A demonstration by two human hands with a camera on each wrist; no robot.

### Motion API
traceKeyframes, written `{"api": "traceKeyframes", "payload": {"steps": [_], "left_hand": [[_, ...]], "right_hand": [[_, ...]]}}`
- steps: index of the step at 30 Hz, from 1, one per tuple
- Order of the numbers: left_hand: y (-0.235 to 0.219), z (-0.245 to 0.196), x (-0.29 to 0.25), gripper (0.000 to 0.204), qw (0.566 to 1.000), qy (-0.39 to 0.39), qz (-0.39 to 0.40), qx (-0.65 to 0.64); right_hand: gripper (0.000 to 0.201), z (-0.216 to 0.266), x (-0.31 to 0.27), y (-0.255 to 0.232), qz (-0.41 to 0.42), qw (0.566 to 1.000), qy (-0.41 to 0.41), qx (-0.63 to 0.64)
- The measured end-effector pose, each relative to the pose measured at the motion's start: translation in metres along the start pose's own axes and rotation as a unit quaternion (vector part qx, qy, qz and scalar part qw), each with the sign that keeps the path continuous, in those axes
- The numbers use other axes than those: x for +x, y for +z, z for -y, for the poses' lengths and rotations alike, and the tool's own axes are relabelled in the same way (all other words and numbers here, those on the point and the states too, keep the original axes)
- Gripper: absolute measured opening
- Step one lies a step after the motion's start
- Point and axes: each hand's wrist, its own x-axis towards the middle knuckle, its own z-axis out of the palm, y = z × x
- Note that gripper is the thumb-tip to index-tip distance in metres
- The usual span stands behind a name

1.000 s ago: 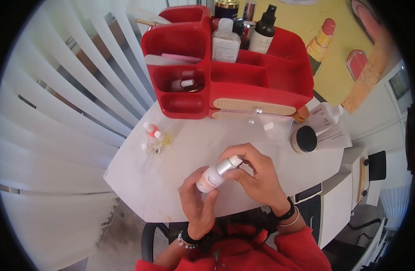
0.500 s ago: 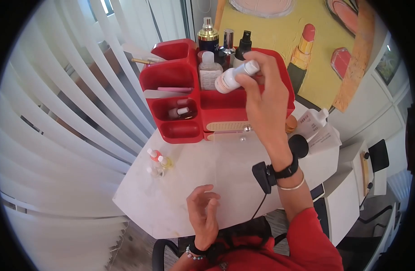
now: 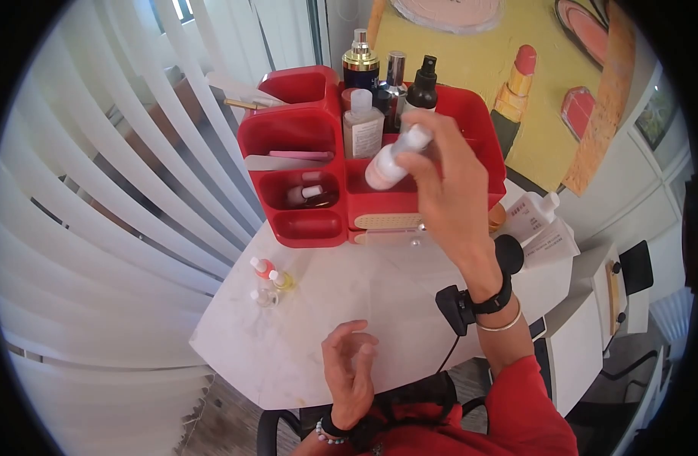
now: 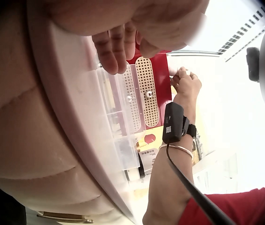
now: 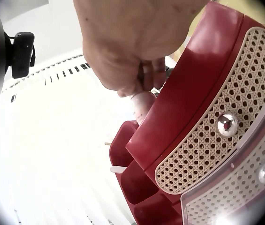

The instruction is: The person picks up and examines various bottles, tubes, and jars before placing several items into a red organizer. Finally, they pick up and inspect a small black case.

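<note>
White cosmetic bottle: my right grip pinches its top, leaving the base free over the red organizer; left grip loose.

The right hand has carried the white bottle from the left hand to the red organizer.

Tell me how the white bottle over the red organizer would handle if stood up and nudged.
The white bottle is probably stiff: it juts out straight from the right hand, which grips only its upper end. Being taller than wide, it may tip if pushed high up. Its rounded body would likely roll if laid down.
</note>
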Motion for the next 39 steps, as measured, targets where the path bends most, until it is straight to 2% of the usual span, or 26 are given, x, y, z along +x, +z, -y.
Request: {"api": "traceKeyframes", "payload": {"steps": [4,12,19,25,27,28,30,31,33,37,39], "left_hand": [[0.0,0.003,0.0,0.035,1.0,-0.001,-0.002,0.002],[0.001,0.002,0.0,0.033,1.0,-0.003,-0.004,0.004],[0.001,0.004,0.0,0.033,1.0,-0.001,-0.003,0.012],[0.0,0.002,0.0,0.031,1.0,-0.009,0.0,0.022],[0.001,0.002,0.0,0.03,1.0,-0.008,0.001,0.018],[0.001,0.0,0.0,0.03,1.0,-0.008,0.0,0.017],[0.003,-0.004,0.001,0.034,0.999,-0.039,-0.013,-0.013],[0.003,-0.002,0.001,0.034,0.999,-0.039,-0.013,-0.014],[0.001,0.003,0.001,0.03,1.0,-0.013,0.005,0.017],[-0.001,0.0,0.002,0.029,1.0,-0.013,0.014,0.018],[-0.001,0.0,0.002,0.028,1.0,-0.016,0.016,0.022]], "right_hand": [[0.04,-0.007,-0.002,0.011,0.034,0.998,-0.043,-0.019],[0.042,-0.002,0.001,0.014,0.054,0.999,0.0,0.009],[0.041,-0.005,0.0,0.012,0.043,0.999,-0.016,-0.002],[0.043,0.002,0.0,0.005,0.037,0.999,0.008,0.011],[0.042,0.005,0.001,-0.002,-0.034,0.999,0.01,0.024],[0.042,0.003,0.001,-0.006,-0.033,0.999,0.01,0.023],[0.038,-0.005,0.002,-0.015,-0.103,0.994,-0.02,-0.001],[0.038,-0.008,0.002,-0.019,-0.103,0.994,-0.021,-0.002],[0.037,-0.012,0.001,-0.027,-0.179,0.984,-0.013,0.004],[0.037,-0.011,0.001,-0.033,-0.2,0.98,-0.01,0.019],[0.036,-0.019,0.003,-0.028,-0.176,0.984,-0.03,0.014]]}}
